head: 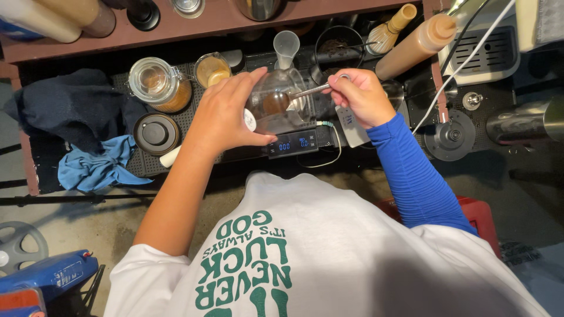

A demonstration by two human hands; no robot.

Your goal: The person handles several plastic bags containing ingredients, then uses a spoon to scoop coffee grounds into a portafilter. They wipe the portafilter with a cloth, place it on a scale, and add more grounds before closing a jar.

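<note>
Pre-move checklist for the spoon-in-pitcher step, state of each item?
1. Left hand steadies the glass pitcher: ok.
2. Right hand grips the metal spoon by its handle: ok.
3. Spoon bowl sits inside the pitcher: ok.
4. Pitcher rests on the digital scale, display lit: ok.
5. Scale reading stable: cannot tell.
6. Glass jar with its clamp lid stands apart from the left arm: ok.

The left hand (226, 114) is gripping a clear glass jug (276, 100) sitting on a small digital scale (292, 142), while the right hand (361, 94) is holding a metal spoon (311, 91) dipping into the jug's brown contents.
</note>
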